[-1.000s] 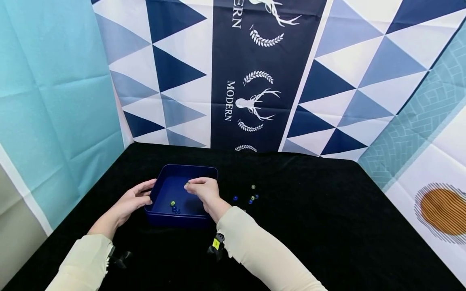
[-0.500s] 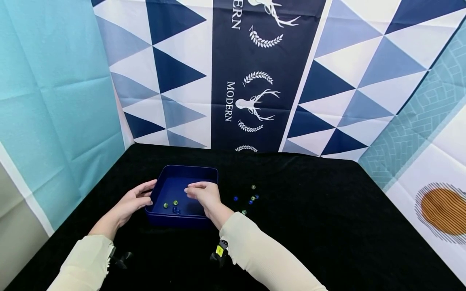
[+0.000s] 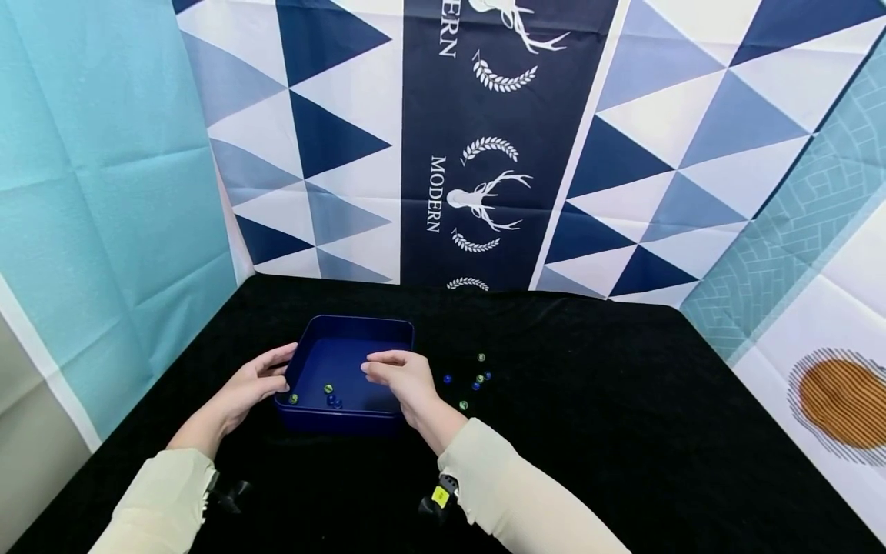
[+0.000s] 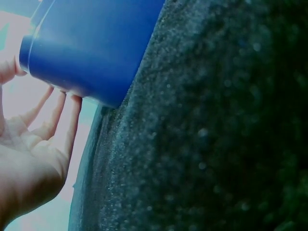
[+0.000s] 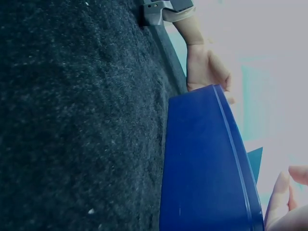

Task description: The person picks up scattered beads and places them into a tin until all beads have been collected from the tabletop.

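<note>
A dark blue box (image 3: 346,422) without a lid stands on the black cloth. Inside, near its front wall, lie a yellow-green marble (image 3: 328,388) and two blue marbles (image 3: 334,401). Another yellow-green marble (image 3: 294,398) is in the near left corner. My left hand (image 3: 238,392) touches the box's left side, its straight fingers (image 4: 72,120) against the outer wall and the thumb at the rim. Over the right part of the box hovers my right hand (image 3: 408,385). No marble shows at its fingertips, and a small gap parts thumb and index finger.
Right of the box, several marbles lie loose on the cloth: a yellow-green marble (image 3: 463,405) nearest me, a blue marble (image 3: 447,378), and a small cluster (image 3: 481,378) farther right. Patterned curtains (image 3: 471,154) hang behind the table's far edge.
My right hand has let go of a yellow-green marble, which has rolled to the box's near left corner. That hand has drawn slightly right and nearer. The left hand stays at the box.
</note>
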Tool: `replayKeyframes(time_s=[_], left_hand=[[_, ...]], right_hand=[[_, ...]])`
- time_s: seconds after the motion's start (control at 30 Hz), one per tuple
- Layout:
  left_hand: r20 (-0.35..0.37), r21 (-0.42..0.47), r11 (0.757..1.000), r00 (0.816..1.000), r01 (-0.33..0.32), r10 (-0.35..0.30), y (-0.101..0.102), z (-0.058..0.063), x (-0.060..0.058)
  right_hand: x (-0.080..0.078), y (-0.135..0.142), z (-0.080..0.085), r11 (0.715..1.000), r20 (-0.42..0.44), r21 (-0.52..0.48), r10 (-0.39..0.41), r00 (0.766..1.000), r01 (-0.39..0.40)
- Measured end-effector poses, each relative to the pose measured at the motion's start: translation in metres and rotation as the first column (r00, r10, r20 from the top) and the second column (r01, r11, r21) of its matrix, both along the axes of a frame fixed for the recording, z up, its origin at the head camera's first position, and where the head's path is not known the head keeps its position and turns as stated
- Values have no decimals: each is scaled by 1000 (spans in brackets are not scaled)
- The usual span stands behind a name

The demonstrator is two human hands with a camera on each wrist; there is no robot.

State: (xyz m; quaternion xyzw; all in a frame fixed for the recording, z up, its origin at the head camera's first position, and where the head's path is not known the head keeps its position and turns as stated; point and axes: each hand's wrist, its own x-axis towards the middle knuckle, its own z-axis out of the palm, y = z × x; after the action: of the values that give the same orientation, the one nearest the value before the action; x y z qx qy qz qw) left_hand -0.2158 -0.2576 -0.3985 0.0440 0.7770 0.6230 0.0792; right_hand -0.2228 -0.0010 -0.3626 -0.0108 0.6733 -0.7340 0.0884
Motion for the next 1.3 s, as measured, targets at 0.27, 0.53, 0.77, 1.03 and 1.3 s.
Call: replayKeyframes(time_s=[0.27, 0.53, 0.77, 1.03, 1.3], left_hand=[[9, 7, 1000, 1000, -6, 6, -1, 0, -1], [8, 8, 1000, 1000, -12, 12, -2, 1, -1], [9, 11, 1000, 1000, -12, 12, -2, 0, -1], [1, 36, 999, 1000, -6, 6, -3, -3, -1], [3, 47, 999, 1000, -5, 5, -2, -3, -2]], right_hand=[[3, 15, -3, 1000, -22, -21, 9, 1000, -10], [6, 34, -6, 998, -25, -62, -2, 1000, 0], [6, 54, -15, 993, -36, -112, -45, 998, 41], [7, 75, -23, 990, -13, -101, -97, 995, 95], [8, 95, -27, 981, 10, -134, -143, 990, 143]])
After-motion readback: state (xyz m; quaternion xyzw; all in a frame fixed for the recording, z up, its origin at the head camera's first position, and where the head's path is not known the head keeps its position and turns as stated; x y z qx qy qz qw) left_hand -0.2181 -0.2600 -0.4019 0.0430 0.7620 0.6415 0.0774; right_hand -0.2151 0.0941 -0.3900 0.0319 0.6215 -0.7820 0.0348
